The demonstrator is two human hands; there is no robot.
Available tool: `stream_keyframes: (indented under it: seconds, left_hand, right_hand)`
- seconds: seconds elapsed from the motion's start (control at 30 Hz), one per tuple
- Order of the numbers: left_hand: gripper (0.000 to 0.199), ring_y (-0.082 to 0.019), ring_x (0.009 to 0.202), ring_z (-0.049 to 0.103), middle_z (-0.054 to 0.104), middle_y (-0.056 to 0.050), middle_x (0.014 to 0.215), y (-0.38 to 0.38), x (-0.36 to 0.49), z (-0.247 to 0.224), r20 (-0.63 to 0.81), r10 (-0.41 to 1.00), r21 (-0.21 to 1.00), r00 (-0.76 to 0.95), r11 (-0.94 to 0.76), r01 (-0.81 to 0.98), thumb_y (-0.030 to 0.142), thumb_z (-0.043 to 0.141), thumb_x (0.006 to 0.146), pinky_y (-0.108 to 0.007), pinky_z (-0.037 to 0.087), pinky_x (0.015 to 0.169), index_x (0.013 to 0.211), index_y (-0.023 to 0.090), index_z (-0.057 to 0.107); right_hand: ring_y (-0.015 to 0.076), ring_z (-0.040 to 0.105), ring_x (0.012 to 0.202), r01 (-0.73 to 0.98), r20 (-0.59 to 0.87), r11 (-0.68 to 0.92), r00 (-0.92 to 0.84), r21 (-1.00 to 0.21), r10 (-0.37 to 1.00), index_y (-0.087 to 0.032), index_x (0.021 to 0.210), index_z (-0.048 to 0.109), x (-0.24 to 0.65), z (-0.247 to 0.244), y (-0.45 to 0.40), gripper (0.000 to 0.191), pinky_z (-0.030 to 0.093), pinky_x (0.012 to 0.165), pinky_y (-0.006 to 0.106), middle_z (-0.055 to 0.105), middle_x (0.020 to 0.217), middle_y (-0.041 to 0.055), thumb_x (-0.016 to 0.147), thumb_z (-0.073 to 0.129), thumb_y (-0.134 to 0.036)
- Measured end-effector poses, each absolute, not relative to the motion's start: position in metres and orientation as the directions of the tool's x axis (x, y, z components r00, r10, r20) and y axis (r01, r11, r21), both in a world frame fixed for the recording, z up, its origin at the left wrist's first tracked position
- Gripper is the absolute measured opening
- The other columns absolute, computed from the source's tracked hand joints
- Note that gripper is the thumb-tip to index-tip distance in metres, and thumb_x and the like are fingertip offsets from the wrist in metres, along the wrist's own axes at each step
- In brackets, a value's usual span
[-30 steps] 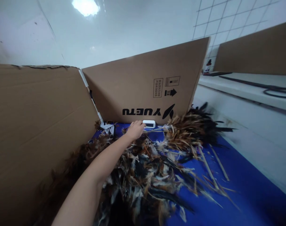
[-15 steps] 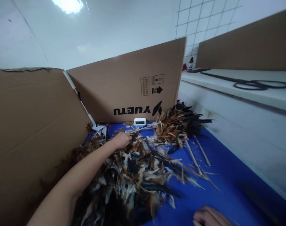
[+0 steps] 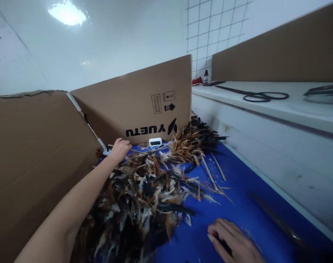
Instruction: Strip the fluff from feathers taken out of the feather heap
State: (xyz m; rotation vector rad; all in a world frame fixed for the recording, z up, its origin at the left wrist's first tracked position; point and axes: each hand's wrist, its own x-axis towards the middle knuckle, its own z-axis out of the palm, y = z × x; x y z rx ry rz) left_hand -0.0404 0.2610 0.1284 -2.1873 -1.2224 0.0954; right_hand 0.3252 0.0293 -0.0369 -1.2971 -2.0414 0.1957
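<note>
My left hand (image 3: 121, 149) reaches to the far side of a loose pile of feathers (image 3: 144, 197), by the cardboard corner. Its fingers are curled down, and whatever is in them is hidden. Thin sticks (image 3: 139, 151) lie just to its right. Brown, black and whitish feathers make up the pile. My right hand (image 3: 233, 241) is low over the blue table surface (image 3: 195, 233), right of the pile. Its fingers are curled with the thumb below, and the inside of the grip is too dark to make out. A bundle of brown and black feathers (image 3: 193, 140) lies at the back.
Cardboard panels (image 3: 108, 106) wall the back and left. A small white device with a display (image 3: 155, 142) stands before the back panel. Big black scissors (image 3: 261, 96) lie on the white ledge (image 3: 300, 113) at right. A blurred dark long tool (image 3: 281, 223) lies at the table's right.
My left hand has moved from the pile's middle back edge leftward, towards the cardboard corner. The right hand has come further into view. The whole view has shifted to the right.
</note>
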Motion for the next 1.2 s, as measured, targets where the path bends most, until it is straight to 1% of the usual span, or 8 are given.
stream_keyframes:
  seconds: [0.13, 0.27, 0.43, 0.63, 0.77, 0.93, 1.07, 1.2]
  left_hand:
    - [0.019, -0.026, 0.084, 0.053, 0.058, -0.012, 0.081, 0.254, -0.055, 0.151, 0.342, 0.810, -0.603, 0.477, -0.200, 0.772, 0.012, 0.045, 0.081, -0.038, 0.033, 0.071, 0.073, 0.015, 0.062]
    - [0.020, -0.025, 0.081, 0.054, 0.057, -0.013, 0.083, 0.241, -0.068, 0.175, 0.381, 0.819, -0.646, 0.429, -0.096, 0.757, 0.008, 0.043, 0.080, -0.036, 0.031, 0.067, 0.077, 0.015, 0.061]
    - [0.018, -0.024, 0.078, 0.053, 0.058, -0.012, 0.081, 0.218, -0.073, 0.212, 0.447, 0.791, -0.708, 0.418, 0.027, 0.706, 0.013, 0.044, 0.082, -0.036, 0.031, 0.067, 0.078, 0.015, 0.061]
    - [0.020, -0.025, 0.081, 0.051, 0.059, -0.011, 0.075, 0.186, -0.072, 0.256, 0.404, 0.765, -0.791, 0.501, 0.017, 0.611, 0.012, 0.046, 0.082, -0.038, 0.031, 0.072, 0.071, 0.016, 0.062]
    - [0.027, -0.024, 0.079, 0.051, 0.058, -0.011, 0.069, 0.161, -0.076, 0.281, 0.392, 0.688, -0.819, 0.611, -0.041, 0.572, 0.009, 0.044, 0.082, -0.040, 0.034, 0.075, 0.062, 0.015, 0.061]
    - [0.030, -0.022, 0.078, 0.051, 0.057, -0.007, 0.064, 0.122, -0.077, 0.302, 0.384, 0.618, -0.840, 0.686, -0.073, 0.537, 0.007, 0.042, 0.082, -0.044, 0.032, 0.092, 0.061, 0.017, 0.061]
    - [0.028, -0.017, 0.074, 0.051, 0.058, -0.003, 0.064, 0.084, -0.059, 0.306, 0.306, 0.555, -0.901, 0.773, -0.093, 0.423, 0.006, 0.040, 0.084, -0.046, 0.027, 0.100, 0.069, 0.017, 0.062]
    - [0.027, -0.014, 0.071, 0.051, 0.059, -0.002, 0.067, 0.044, -0.020, 0.300, 0.222, 0.502, -0.894, 0.836, -0.236, 0.380, 0.007, 0.038, 0.086, -0.042, 0.029, 0.100, 0.075, 0.016, 0.061]
  right_hand:
    - [0.0150, 0.059, 0.070, 0.718, 0.444, 0.481, -0.263, -0.503, 0.857, -0.024, 0.078, 0.055, 0.322, -0.031, 0.029, 0.014, 0.049, 0.066, 0.028, 0.059, 0.074, 0.0004, 0.087, 0.045, -0.022]
    - [0.0153, 0.057, 0.071, 0.710, 0.409, 0.464, -0.265, -0.530, 0.873, -0.023, 0.077, 0.053, 0.319, -0.027, 0.030, 0.015, 0.047, 0.067, 0.029, 0.057, 0.075, 0.0008, 0.087, 0.043, -0.020]
    - [0.0154, 0.057, 0.070, 0.699, 0.410, 0.474, -0.275, -0.536, 0.870, -0.023, 0.076, 0.052, 0.320, -0.029, 0.032, 0.014, 0.046, 0.066, 0.029, 0.057, 0.074, 0.0005, 0.086, 0.043, -0.021]
    - [0.0149, 0.057, 0.067, 0.681, 0.418, 0.503, -0.305, -0.533, 0.856, -0.023, 0.076, 0.052, 0.321, -0.032, 0.035, 0.013, 0.046, 0.065, 0.028, 0.057, 0.073, -0.0002, 0.085, 0.044, -0.024]
    - [0.0148, 0.057, 0.064, 0.666, 0.440, 0.532, -0.323, -0.523, 0.838, -0.024, 0.074, 0.052, 0.322, -0.036, 0.037, 0.013, 0.047, 0.063, 0.028, 0.057, 0.071, -0.0007, 0.084, 0.045, -0.025]
    - [0.0150, 0.061, 0.071, 0.662, 0.529, 0.544, -0.252, -0.516, 0.810, -0.025, 0.089, 0.055, 0.323, -0.044, 0.041, 0.013, 0.050, 0.065, 0.027, 0.062, 0.085, 0.0009, 0.085, 0.045, -0.031]
    - [0.0223, 0.059, 0.094, 0.717, 0.731, 0.570, -0.124, -0.402, 0.671, -0.021, 0.103, 0.055, 0.322, -0.034, 0.043, 0.026, 0.048, 0.084, 0.038, 0.060, 0.099, 0.0069, 0.086, 0.043, -0.037]
    - [0.0271, 0.052, 0.110, 0.716, 0.855, 0.616, -0.052, -0.328, 0.516, -0.017, 0.121, 0.049, 0.314, -0.006, 0.034, 0.041, 0.039, 0.098, 0.045, 0.053, 0.119, 0.0123, 0.085, 0.048, -0.039]
